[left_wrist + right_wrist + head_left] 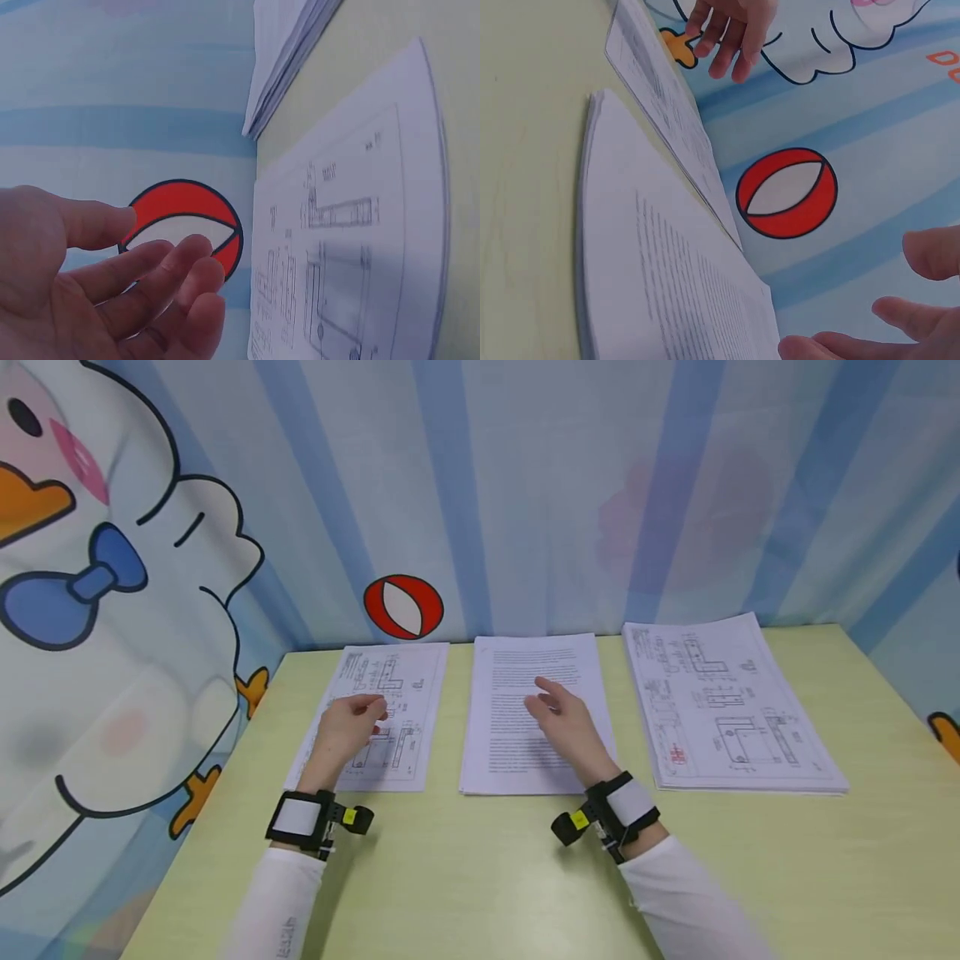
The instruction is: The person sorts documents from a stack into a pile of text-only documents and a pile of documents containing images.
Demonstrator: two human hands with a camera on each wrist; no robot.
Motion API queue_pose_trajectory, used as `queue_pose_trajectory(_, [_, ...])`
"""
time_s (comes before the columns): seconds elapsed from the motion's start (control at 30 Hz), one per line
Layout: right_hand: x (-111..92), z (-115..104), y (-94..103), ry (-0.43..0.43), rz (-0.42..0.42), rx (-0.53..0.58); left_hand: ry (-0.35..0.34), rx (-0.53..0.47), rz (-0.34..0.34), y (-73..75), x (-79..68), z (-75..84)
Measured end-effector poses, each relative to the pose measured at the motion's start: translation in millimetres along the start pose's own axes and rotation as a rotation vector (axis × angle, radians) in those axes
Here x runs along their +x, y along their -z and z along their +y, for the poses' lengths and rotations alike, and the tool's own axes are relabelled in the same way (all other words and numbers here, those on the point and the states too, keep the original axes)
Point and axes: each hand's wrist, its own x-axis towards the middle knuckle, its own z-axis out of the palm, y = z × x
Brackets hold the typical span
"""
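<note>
My left hand [348,727] hovers over the left stack of drawing sheets [408,693], its fingers loosely bent and holding nothing. In the left wrist view that hand [142,285] shows a gap between thumb and fingers, apart from the paper. Over the middle stack of printed text pages [510,735] hangs my right hand [566,722], also with nothing in it. The right wrist view catches its fingertips [911,319] spread apart, beside the text pages [622,225] without touching them. A thicker stack of drawing sheets [757,727] lies to the right, with a small red stamp on its top sheet.
All three stacks lie in a row on a pale yellow-green table [465,877]. Behind it hangs a blue striped cloth [540,510] with a red and white ball print [403,607]. Each wrist wears a strapped camera.
</note>
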Motion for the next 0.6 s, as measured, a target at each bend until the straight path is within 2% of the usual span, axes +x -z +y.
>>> queue_pose_trajectory(0.07, [0.3, -2.9, -10.7, -0.016, -0.029, 0.028, -0.002, 0.051, 0.031, 2.6, 10.6, -26.4])
queue_pose_trajectory(0.17, [2.2, -4.0, -26.6, -0.031, -0.062, 0.06, 0.023, 0.071, 0.049, 13.9, 11.8, -44.8])
queue_pose_trajectory(0.43, [-1.0, -12.7, -68.4, -0.092, -0.116, 0.086, 0.077, 0.171, -0.032, 38.9, -1.6, -66.5])
queue_pose_trajectory(0.6, [1.5, -14.7, -91.9, -0.037, -0.229, 0.033, 0.135, 0.17, -0.102, 47.5, -5.3, -68.5])
